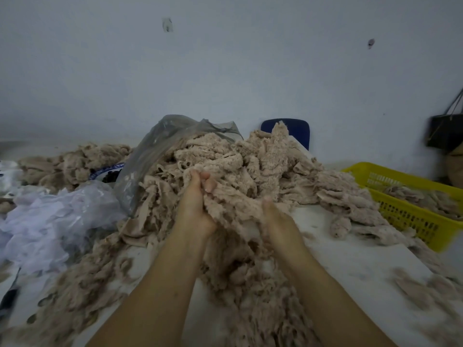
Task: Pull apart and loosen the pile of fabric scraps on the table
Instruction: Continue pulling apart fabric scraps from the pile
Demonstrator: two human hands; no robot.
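A big heap of beige fluffy fabric scraps (253,161) covers the middle of the white table (350,249) and spills toward me. My left hand (195,204) grips a clump of scraps at the front of the heap, fingers curled round it. My right hand (275,219) is buried in the same clump just to the right, its fingers hidden in the fabric. The clump hangs between both hands above looser scraps (240,284) lying between my forearms.
A grey plastic bag (155,146) lies over the heap's left side, and white crumpled plastic (50,221) sits at the left. At the right stands a yellow basket (413,209) holding scraps. Behind the heap are a blue chair back (298,128) and the wall.
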